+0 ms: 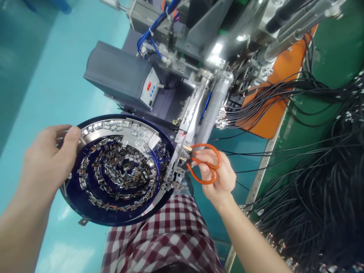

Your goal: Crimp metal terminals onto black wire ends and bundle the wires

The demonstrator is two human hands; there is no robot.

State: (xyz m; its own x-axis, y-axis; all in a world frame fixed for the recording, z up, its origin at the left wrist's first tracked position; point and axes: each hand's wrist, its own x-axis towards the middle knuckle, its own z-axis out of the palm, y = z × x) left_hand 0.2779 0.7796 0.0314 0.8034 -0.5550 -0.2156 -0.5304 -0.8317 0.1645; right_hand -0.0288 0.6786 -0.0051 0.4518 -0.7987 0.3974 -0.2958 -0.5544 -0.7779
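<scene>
A round dark blue bowl (106,217) holds many small metal parts (125,167) on its spiral ledges. At its upper left rim is my left hand (54,151), thumb and fingers closed on the edge. My right hand (217,174) grips scissors with orange handles (209,182). The scissors' tips point left, at the metal feed track (184,127) on the bowl's right side; whether they touch it is hard to tell. A grey ribbed hose (210,113) runs just above the right hand.
Above the bowl sits a grey control box (122,74) with a red display. Machine parts with blue tubes (155,28) fill the top. Black cables (267,102) cross an orange sheet (256,123); a large cable pile (318,197) lies right, on a green surface (327,64).
</scene>
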